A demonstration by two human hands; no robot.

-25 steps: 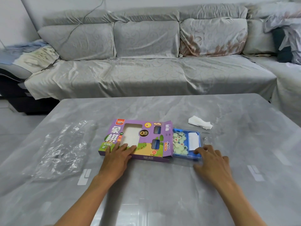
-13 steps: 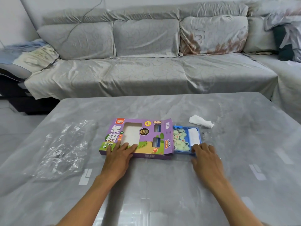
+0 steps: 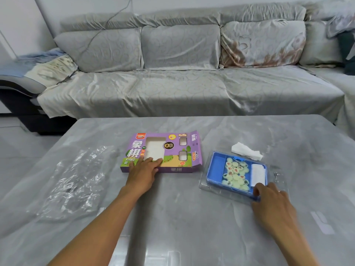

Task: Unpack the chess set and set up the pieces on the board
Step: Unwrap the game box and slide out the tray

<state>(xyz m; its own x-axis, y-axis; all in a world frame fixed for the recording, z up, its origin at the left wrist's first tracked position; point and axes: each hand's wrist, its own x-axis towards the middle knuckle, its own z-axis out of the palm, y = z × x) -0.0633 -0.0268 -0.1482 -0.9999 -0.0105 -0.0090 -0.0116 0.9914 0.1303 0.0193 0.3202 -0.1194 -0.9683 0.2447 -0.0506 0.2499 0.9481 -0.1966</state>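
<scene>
- Now the unpacking step is in hand: the blue tray (image 3: 217,166) of round xiangqi pieces (image 3: 235,174) lies right of the purple box (image 3: 172,150), well apart from it, on the counter (image 3: 172,217).
- Right hand (image 3: 272,200) grasps the tray's near right corner; left hand (image 3: 143,172) presses the box flat, fingers (image 3: 156,162) straight.
- 0.5 s ago the tray sat half inside the box; it has slid fully out.
- Next, probably: lift off the clear cover and take out the white folded sheet (image 3: 258,173).

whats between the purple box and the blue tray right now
Nothing: in the head view, only bare grey table shows between the purple box and the blue tray, which sit apart.
</scene>
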